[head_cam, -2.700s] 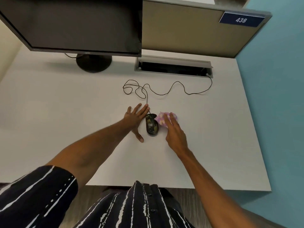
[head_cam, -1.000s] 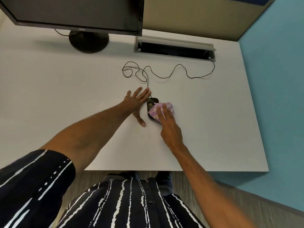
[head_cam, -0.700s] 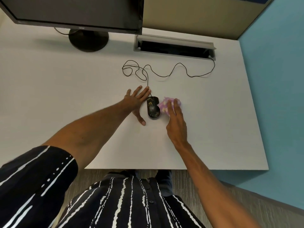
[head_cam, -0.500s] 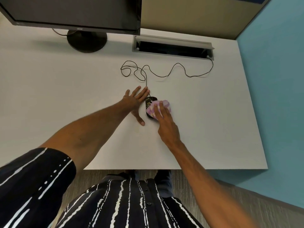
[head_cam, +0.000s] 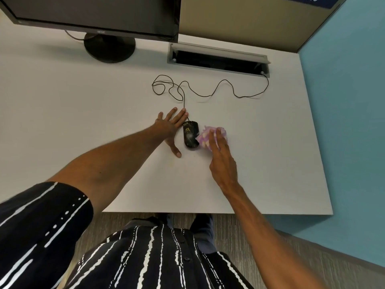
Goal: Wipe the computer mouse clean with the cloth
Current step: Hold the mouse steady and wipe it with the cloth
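A black wired computer mouse lies in the middle of the white desk. My left hand lies flat against the mouse's left side, fingers spread, thumb near its rear. A crumpled pink and white cloth sits against the mouse's right side. My right hand presses on the cloth with straight fingers, covering much of it. The mouse's top is uncovered.
The mouse cable loops across the desk to a grey cable tray at the back. A black monitor on a round stand stands back left. A blue wall borders the desk's right edge.
My right hand has slid the cloth rightward off the top of the mouse to its right side. The left hand and the mouse have stayed in place.
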